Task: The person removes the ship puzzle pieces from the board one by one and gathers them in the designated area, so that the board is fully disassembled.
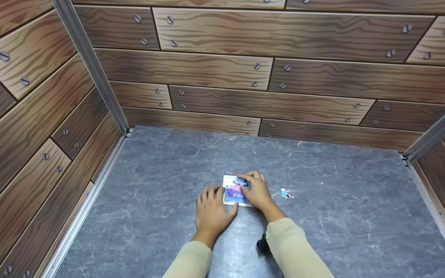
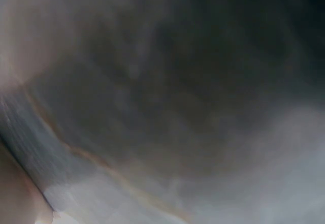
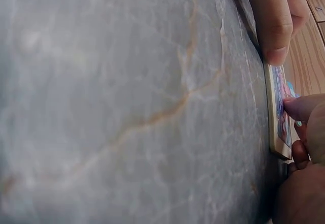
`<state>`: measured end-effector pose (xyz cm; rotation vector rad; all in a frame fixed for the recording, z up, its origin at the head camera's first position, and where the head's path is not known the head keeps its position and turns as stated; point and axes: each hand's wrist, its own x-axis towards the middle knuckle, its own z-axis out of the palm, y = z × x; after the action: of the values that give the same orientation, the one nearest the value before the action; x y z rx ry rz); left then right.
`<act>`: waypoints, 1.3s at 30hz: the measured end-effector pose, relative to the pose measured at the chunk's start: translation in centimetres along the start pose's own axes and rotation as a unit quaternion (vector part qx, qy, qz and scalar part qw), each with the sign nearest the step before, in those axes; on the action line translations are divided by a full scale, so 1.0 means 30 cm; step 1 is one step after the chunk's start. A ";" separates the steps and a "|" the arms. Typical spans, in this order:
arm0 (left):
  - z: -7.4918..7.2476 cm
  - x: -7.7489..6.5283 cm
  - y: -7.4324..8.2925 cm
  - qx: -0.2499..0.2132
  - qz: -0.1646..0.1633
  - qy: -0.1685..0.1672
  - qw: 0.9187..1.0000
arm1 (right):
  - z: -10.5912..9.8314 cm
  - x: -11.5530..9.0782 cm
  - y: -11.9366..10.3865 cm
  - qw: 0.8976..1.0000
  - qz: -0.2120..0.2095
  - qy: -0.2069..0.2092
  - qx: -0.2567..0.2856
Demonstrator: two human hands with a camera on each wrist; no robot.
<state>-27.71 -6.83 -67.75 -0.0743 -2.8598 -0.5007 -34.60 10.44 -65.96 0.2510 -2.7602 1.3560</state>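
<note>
On the surface point(image 1: 149, 208), the left hand point(image 1: 213, 210), thumb spread from its fingers, likely steadies the puzzle board point(image 1: 231, 196) by its edge while the right hand point(image 1: 258, 193) pinches a blue piece point(image 1: 239, 181) over it.

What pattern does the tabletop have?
Grey tabletop with pale and brownish veins; best seen in the right wrist view.
</note>
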 end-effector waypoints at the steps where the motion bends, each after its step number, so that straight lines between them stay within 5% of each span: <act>1: 0.000 0.000 0.000 0.000 0.000 0.000 1.000 | 0.000 -0.001 0.000 1.000 -0.004 0.001 -0.001; 24: 0.004 0.002 0.012 0.005 0.008 -0.006 1.000 | -0.030 -0.025 0.022 1.000 -0.023 0.019 0.008; 34: 0.006 0.005 0.006 0.009 0.001 -0.001 1.000 | -0.082 -0.084 -0.005 0.993 -0.109 0.023 -0.041; 39: 0.001 0.003 -0.007 0.010 -0.002 -0.002 1.000 | -0.119 -0.139 0.027 0.994 -0.108 0.016 -0.027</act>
<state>-27.82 -7.03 -67.83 -0.0672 -2.8697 -0.4732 -30.72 14.26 -64.90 0.5038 -2.6469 1.2198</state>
